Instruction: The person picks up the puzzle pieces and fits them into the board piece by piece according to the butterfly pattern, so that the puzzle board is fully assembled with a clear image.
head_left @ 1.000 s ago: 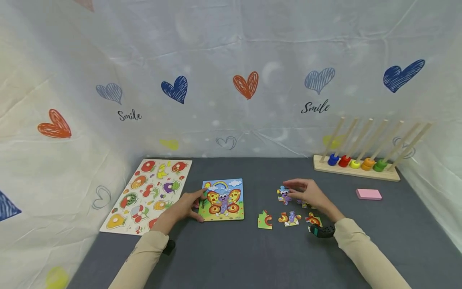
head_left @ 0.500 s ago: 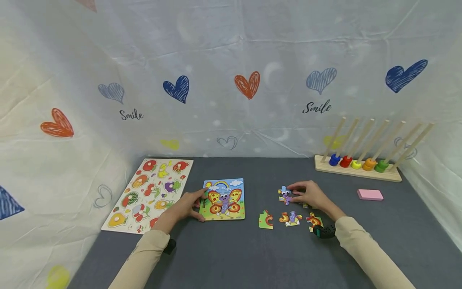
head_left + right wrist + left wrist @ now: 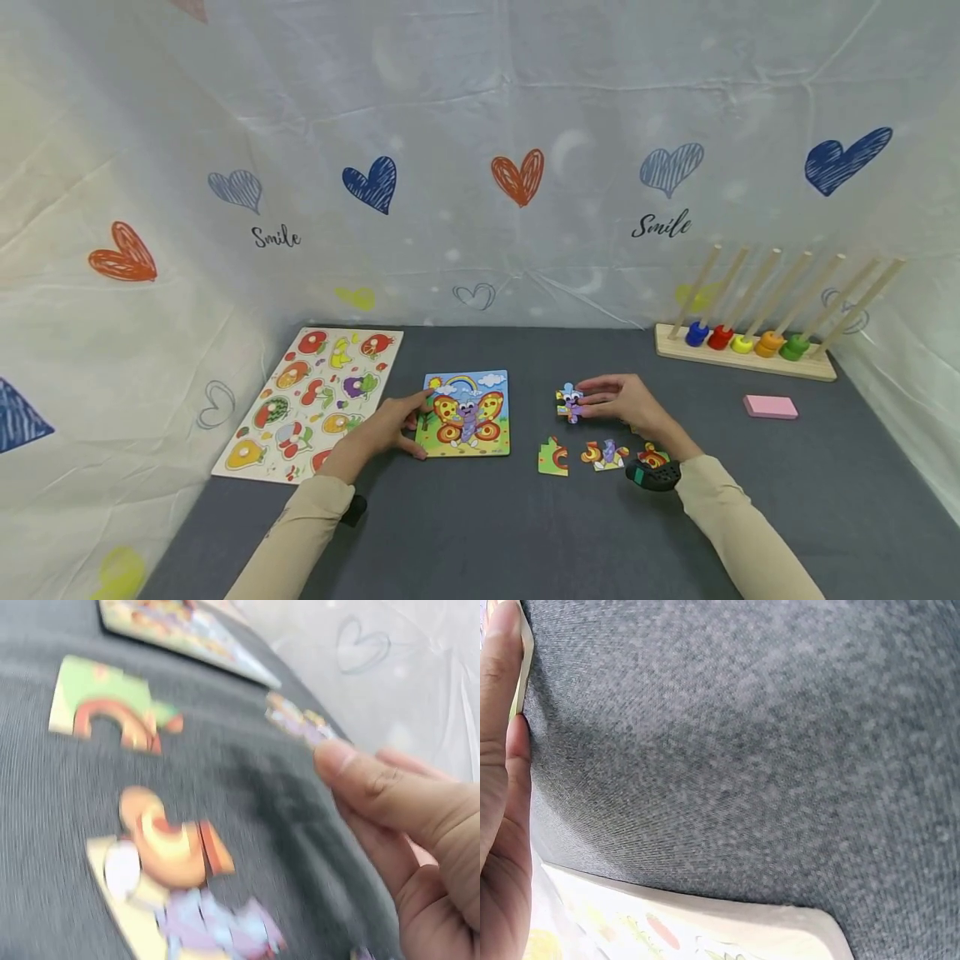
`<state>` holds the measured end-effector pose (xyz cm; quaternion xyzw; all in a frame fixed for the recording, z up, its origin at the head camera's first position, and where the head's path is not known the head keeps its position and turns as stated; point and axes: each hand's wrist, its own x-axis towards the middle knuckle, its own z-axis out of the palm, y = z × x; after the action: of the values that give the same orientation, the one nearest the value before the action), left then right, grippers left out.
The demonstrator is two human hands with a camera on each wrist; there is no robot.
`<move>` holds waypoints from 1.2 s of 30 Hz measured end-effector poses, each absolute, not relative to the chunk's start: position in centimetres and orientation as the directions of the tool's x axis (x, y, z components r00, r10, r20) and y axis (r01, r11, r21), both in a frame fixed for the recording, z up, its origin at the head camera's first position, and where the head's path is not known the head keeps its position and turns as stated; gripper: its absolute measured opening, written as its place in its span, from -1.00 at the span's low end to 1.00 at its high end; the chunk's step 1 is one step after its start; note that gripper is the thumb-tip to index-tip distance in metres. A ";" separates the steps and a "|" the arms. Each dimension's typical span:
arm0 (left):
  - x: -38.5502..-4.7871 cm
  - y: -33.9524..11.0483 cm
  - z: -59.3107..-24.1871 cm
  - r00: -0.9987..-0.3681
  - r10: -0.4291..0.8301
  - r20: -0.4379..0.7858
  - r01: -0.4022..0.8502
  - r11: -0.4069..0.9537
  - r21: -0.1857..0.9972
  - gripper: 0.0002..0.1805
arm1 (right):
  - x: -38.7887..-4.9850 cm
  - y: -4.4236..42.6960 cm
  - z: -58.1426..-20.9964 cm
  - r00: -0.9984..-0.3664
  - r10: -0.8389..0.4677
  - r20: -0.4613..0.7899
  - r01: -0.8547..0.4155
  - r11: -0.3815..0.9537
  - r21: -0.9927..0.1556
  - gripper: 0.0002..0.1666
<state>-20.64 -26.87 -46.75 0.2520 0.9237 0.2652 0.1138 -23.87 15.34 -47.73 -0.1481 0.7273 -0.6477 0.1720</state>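
Observation:
The right hand [image 3: 626,406] pinches a purple-and-blue jigsaw piece [image 3: 568,403] printed with the butterfly's face. In the right wrist view this piece [image 3: 296,720] sits at the fingertips over the dark cloth. My left hand [image 3: 388,427] rests at the left edge of a square butterfly puzzle board [image 3: 467,412], its fingers extended along that edge. Below the right hand lie a green-and-orange piece [image 3: 552,457], a purple-and-orange piece [image 3: 604,454] and an orange-red piece [image 3: 653,455], partly hidden by the wrist camera. Another bit of puzzle shows under the right hand, mostly covered.
A fruit-picture board [image 3: 300,400] lies left of the left hand. A wooden peg stand [image 3: 746,354] with coloured rings is at the back right. A pink block [image 3: 770,407] lies in front of it. A white printed curtain [image 3: 420,242] hangs behind the table [image 3: 480,525].
My right hand has taken hold of the purple butterfly-face piece and carried it left, toward the puzzle board. The left hand stays at the board's edge.

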 end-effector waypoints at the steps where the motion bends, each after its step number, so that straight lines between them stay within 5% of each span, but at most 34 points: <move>1: -20.6 -26.9 -46.7 -0.848 0.524 -0.079 0.403 0.734 0.547 0.01 | -23.9 15.0 -47.8 -0.893 -0.447 -0.058 0.014 0.102 -0.995 -0.42; 21: -20.7 -26.7 -47.1 -0.870 0.479 -0.115 0.336 0.747 0.574 0.06 | -24.5 7.8 -48.6 -0.838 -0.546 -0.006 0.049 -0.064 -0.997 -0.43; 36: -20.7 -26.8 -46.9 -0.855 0.513 -0.075 0.381 0.719 0.581 0.05 | -24.3 2.6 -48.5 -0.841 -0.540 0.033 -0.014 -0.039 -0.999 -0.48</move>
<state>-20.71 -26.81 -46.92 0.2430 0.9199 0.2852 0.1160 -24.29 2.61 -48.45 -0.2077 0.6663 -0.6903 0.1907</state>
